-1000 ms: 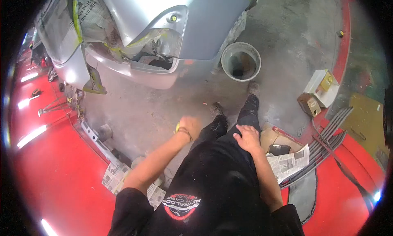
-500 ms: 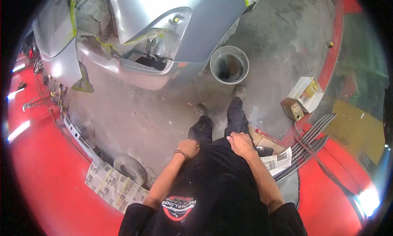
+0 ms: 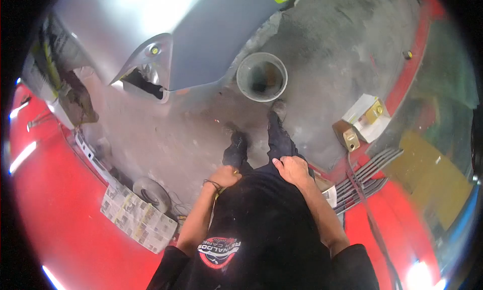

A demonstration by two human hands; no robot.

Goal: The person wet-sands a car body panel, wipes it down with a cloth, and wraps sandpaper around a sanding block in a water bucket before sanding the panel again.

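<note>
My left hand point(image 3: 225, 177) is closed at the top of my left thigh, by the hem of my black shirt point(image 3: 271, 224). A small yellowish bit shows at its fingers, too small to name. A dark band circles that wrist. My right hand point(image 3: 293, 170) lies over my right thigh with the thumb apart and the fingertips partly hidden. Ahead of my feet stands a round bucket point(image 3: 243, 78) with dark contents. Beyond my hands is a silver-grey car body point(image 3: 201, 53) with an opening at its lower corner.
Newspaper point(image 3: 136, 217) and a tire point(image 3: 152, 193) lie at the lower left, beside red surfaces point(image 3: 65, 199). To the right are an open box with a yellow-capped can point(image 3: 375, 112), grey strips point(image 3: 370, 176) and a tan sheet point(image 3: 427, 174).
My left hand has come down from over the floor to my thigh and stays closed. My right hand remains on its thigh. The view has shifted, and the car and bucket appear further left.
</note>
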